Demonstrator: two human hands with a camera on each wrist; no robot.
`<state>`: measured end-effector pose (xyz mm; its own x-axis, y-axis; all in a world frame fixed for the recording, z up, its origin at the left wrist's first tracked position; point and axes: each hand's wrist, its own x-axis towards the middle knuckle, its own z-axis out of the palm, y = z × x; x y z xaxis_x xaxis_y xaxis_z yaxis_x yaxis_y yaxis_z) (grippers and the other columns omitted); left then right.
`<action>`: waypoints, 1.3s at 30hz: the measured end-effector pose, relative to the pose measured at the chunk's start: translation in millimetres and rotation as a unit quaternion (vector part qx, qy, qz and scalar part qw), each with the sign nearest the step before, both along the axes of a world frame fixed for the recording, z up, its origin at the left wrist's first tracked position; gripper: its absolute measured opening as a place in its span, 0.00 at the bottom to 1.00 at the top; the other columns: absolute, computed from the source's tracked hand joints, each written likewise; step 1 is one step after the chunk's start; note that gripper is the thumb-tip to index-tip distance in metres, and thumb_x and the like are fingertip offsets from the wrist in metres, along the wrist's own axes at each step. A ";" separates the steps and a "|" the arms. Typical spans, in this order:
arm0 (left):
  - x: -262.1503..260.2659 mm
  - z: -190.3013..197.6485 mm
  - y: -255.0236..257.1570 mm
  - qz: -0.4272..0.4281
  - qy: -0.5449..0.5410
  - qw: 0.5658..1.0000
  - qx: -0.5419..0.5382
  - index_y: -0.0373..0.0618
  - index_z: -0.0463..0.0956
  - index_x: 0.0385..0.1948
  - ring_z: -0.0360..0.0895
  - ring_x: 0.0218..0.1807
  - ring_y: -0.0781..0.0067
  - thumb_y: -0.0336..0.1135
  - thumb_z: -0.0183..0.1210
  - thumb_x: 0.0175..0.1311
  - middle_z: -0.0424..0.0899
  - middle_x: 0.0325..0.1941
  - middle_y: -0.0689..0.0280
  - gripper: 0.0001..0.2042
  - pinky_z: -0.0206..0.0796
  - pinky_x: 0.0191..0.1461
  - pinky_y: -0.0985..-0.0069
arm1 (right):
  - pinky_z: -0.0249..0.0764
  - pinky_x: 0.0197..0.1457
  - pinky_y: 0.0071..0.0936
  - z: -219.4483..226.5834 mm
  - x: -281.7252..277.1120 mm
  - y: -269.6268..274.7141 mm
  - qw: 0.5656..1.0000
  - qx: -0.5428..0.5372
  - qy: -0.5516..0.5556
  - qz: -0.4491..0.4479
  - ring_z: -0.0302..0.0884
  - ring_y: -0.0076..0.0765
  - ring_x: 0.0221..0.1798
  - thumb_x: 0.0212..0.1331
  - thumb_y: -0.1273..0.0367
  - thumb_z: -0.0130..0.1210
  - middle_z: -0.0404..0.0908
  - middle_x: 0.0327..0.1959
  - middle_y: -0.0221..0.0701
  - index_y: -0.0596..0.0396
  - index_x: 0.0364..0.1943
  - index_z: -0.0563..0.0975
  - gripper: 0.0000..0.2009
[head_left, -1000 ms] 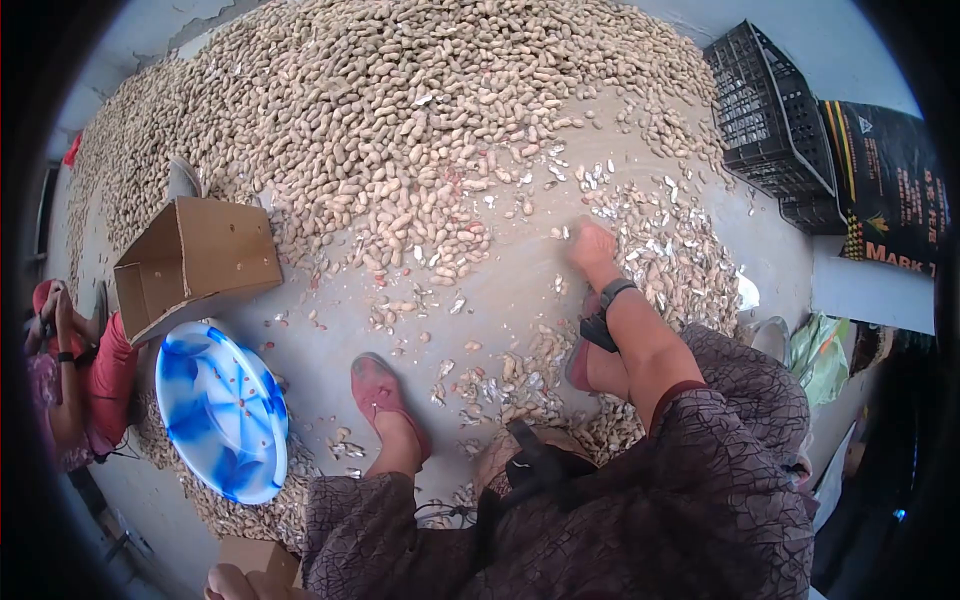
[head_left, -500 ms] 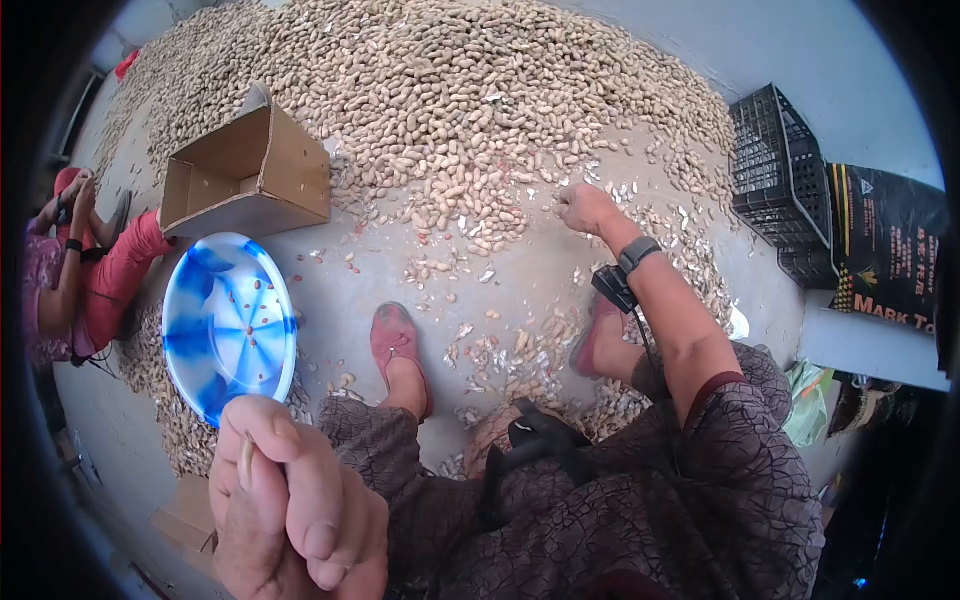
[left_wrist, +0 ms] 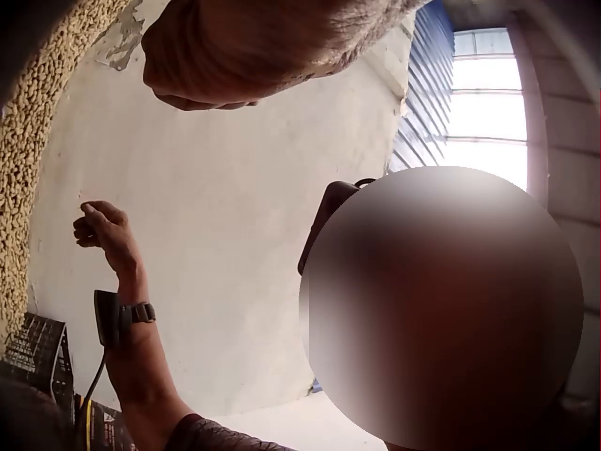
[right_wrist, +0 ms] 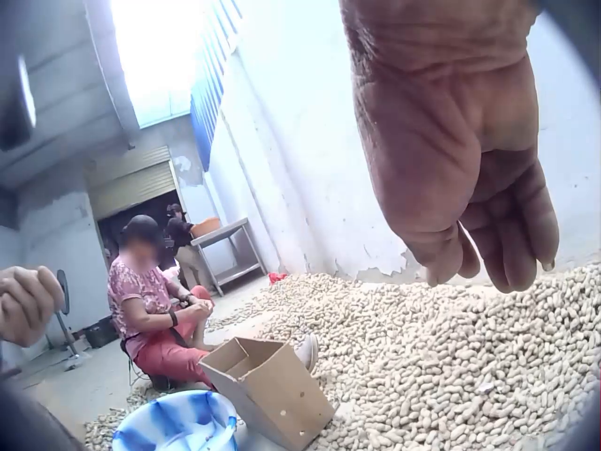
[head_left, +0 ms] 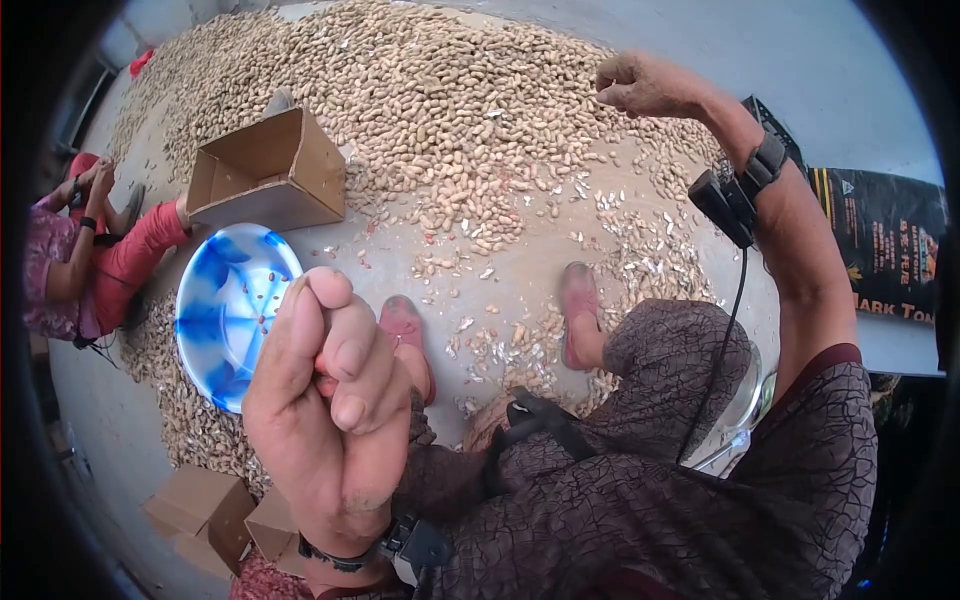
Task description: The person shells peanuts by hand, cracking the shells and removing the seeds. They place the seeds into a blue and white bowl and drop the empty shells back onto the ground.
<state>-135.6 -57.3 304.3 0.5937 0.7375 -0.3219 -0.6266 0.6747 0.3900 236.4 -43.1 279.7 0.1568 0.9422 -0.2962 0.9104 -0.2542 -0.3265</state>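
Observation:
My left hand is raised close to the head camera, fingers curled into the palm and thumb against the index finger. A reddish peanut kernel shows in the gap between its fingers; the rest of the palm is hidden. Behind this hand stands a blue-and-white basin with several kernels inside. My right hand is lifted over the far right of a big heap of unshelled peanuts. In the right wrist view its fingers hang loosely bent with nothing seen in them.
An open cardboard box stands beyond the basin, and a seated person is at the left. Shell litter lies around my feet. A black crate and a black sack are at the right. Smaller boxes lie lower left.
My right hand has risen from the floor by the shells, up and away over the heap. The left hand has come up into view from the bottom edge, its fingers curled.

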 end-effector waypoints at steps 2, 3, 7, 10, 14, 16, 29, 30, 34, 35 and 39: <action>5.3 -0.5 0.0 -0.008 -0.002 1.000 0.004 0.36 0.66 0.38 0.57 0.12 0.85 0.34 0.38 0.66 0.67 0.19 0.66 0.11 0.48 0.15 0.88 | 0.64 0.22 0.20 24.3 8.5 -6.3 0.999 -0.004 0.024 -0.021 0.66 0.19 0.19 0.56 0.68 0.49 0.68 0.16 0.25 0.60 0.29 0.74 0.08; 7.2 -0.9 0.4 -0.011 -0.002 1.000 0.004 0.36 0.66 0.38 0.57 0.12 0.85 0.34 0.38 0.66 0.67 0.19 0.66 0.11 0.48 0.15 0.88 | 0.65 0.22 0.18 32.1 13.9 -8.0 1.000 -0.007 -0.005 -0.019 0.66 0.18 0.19 0.57 0.68 0.48 0.69 0.16 0.25 0.60 0.29 0.74 0.08; 12.0 1.4 16.3 -0.043 0.050 0.998 0.011 0.36 0.66 0.38 0.57 0.13 0.85 0.32 0.40 0.65 0.67 0.20 0.67 0.10 0.49 0.15 0.89 | 0.67 0.24 0.18 14.2 38.0 -15.3 0.996 0.063 0.026 -0.052 0.67 0.18 0.21 0.57 0.67 0.49 0.70 0.17 0.25 0.61 0.30 0.74 0.09; 13.7 5.3 38.7 -0.041 0.097 0.993 0.044 0.35 0.66 0.39 0.56 0.13 0.87 0.32 0.42 0.64 0.67 0.21 0.67 0.09 0.47 0.13 0.91 | 0.71 0.33 0.32 -38.4 54.1 -13.9 0.996 0.061 -0.060 -0.037 0.75 0.35 0.29 0.50 0.65 0.53 0.78 0.26 0.37 0.57 0.33 0.76 0.10; 13.9 -1.9 88.1 -0.098 0.195 0.957 0.193 0.34 0.66 0.37 0.54 0.12 0.92 0.32 0.44 0.64 0.66 0.19 0.70 0.09 0.45 0.12 0.94 | 0.70 0.43 0.36 -128.3 54.7 -13.8 0.996 0.058 -0.052 -0.052 0.75 0.46 0.39 0.48 0.64 0.54 0.77 0.34 0.42 0.53 0.37 0.76 0.12; 17.8 -18.3 113.7 -0.120 0.227 0.946 0.199 0.38 0.65 0.37 0.56 0.12 0.91 0.33 0.41 0.65 0.66 0.20 0.70 0.08 0.46 0.11 0.93 | 0.70 0.45 0.36 -172.0 48.8 -15.6 0.997 0.036 -0.017 -0.063 0.74 0.47 0.40 0.48 0.64 0.54 0.77 0.35 0.42 0.52 0.39 0.75 0.13; 121.4 -167.6 121.7 -0.217 0.219 0.951 0.031 0.38 0.68 0.34 0.56 0.14 0.88 0.32 0.47 0.61 0.68 0.20 0.70 0.07 0.44 0.13 0.91 | 0.69 0.41 0.40 -330.2 32.1 5.7 0.994 0.050 0.037 -0.085 0.74 0.49 0.38 0.45 0.65 0.54 0.75 0.29 0.44 0.55 0.32 0.73 0.11; 123.2 -177.1 113.8 -0.216 0.222 0.950 0.029 0.38 0.68 0.34 0.56 0.14 0.88 0.32 0.47 0.61 0.68 0.20 0.70 0.07 0.44 0.13 0.91 | 0.69 0.41 0.40 -341.1 31.8 9.0 0.994 0.049 0.040 -0.084 0.74 0.49 0.38 0.45 0.65 0.54 0.75 0.29 0.44 0.55 0.32 0.73 0.11; 125.2 -215.4 87.3 -0.278 0.262 0.924 -0.026 0.37 0.69 0.33 0.57 0.14 0.88 0.32 0.46 0.62 0.69 0.19 0.70 0.07 0.44 0.13 0.91 | 0.69 0.42 0.40 -376.0 28.2 16.2 0.997 0.054 -0.012 -0.061 0.74 0.48 0.38 0.44 0.67 0.54 0.76 0.28 0.43 0.53 0.32 0.75 0.10; 124.6 -222.3 81.2 -0.300 0.277 0.911 -0.054 0.37 0.69 0.32 0.57 0.14 0.88 0.33 0.46 0.62 0.70 0.19 0.70 0.08 0.44 0.13 0.91 | 0.69 0.42 0.40 -380.5 26.8 13.9 0.996 0.066 -0.040 -0.053 0.74 0.48 0.37 0.43 0.67 0.54 0.76 0.28 0.43 0.53 0.32 0.75 0.10; 123.6 -234.1 69.4 -0.331 0.302 0.893 -0.041 0.39 0.71 0.31 0.56 0.14 0.88 0.36 0.47 0.63 0.70 0.18 0.72 0.09 0.43 0.14 0.90 | 0.69 0.41 0.40 -377.8 20.4 15.7 0.995 0.058 -0.029 -0.076 0.74 0.48 0.37 0.44 0.68 0.54 0.76 0.27 0.42 0.54 0.30 0.75 0.09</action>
<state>-12.0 12.1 70.1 0.5904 0.2484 -0.7679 0.2280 0.8614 0.4539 256.8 -27.4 -98.1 0.3143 0.9335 -0.1724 0.8825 -0.3542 -0.3094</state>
